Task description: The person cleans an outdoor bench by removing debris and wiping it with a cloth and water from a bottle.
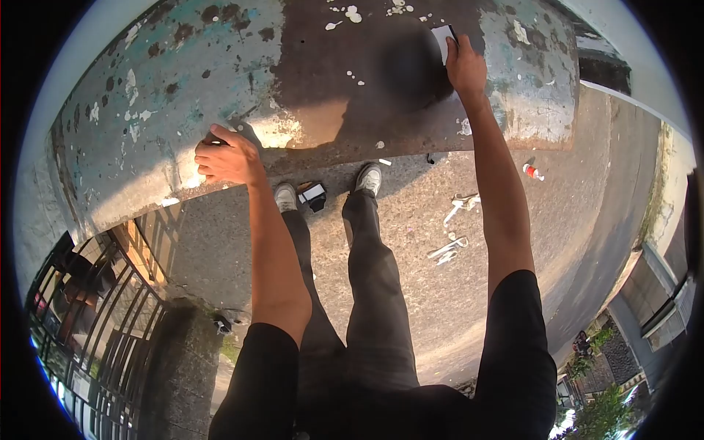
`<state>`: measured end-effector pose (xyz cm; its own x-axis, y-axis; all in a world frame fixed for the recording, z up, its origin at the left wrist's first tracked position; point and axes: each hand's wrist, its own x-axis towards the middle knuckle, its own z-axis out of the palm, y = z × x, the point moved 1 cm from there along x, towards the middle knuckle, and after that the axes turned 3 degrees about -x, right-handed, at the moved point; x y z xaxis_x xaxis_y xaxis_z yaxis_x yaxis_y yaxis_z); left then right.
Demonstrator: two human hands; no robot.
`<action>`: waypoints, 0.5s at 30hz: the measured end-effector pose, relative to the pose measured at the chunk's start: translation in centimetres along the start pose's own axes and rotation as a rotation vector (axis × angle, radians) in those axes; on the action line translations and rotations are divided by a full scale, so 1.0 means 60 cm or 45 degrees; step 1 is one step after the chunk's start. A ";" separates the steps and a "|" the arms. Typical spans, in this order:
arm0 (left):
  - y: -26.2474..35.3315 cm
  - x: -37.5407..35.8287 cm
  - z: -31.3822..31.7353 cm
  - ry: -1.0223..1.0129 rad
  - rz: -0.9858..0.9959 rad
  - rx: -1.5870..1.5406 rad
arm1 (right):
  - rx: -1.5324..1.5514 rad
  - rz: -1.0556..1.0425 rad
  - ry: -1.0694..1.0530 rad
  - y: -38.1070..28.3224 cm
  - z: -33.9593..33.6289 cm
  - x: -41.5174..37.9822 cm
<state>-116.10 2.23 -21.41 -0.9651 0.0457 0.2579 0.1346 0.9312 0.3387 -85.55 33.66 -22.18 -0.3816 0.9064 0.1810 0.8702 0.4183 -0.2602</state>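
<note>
A worn concrete-like surface (323,81) with peeling green-grey paint, a brown patch and white spots spans the upper view. My right hand (467,70) is on its right part, fingers closed on a flat white piece with a dark edge (442,34); its exact kind does not show. My left hand (227,156) rests near the surface's front edge at the left, fingers curled. A small dark bit shows by its thumb, but what it holds, if anything, is hidden. A dark, blurred round smudge (412,70) lies left of my right hand.
On the ground, a black-and-white box-like item (313,194) lies between my shoes (369,179). White strips (449,251) and a small bottle with a red label (533,172) lie to the right. A metal grille (110,352) stands at lower left.
</note>
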 end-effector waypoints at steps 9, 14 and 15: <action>0.006 0.002 0.001 0.007 -0.019 0.012 | 0.069 -0.050 -0.074 0.006 0.001 0.010; 0.006 0.002 0.000 0.002 -0.020 0.006 | -0.004 -0.162 -0.151 -0.030 0.008 -0.011; 0.005 0.002 0.000 0.004 -0.026 0.011 | -0.002 -0.184 -0.145 -0.040 0.006 -0.013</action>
<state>-116.16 2.54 -21.28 -0.9670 0.0253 0.2535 0.1125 0.9351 0.3360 -87.48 31.94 -22.04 -0.5357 0.8375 0.1076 0.8041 0.5449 -0.2378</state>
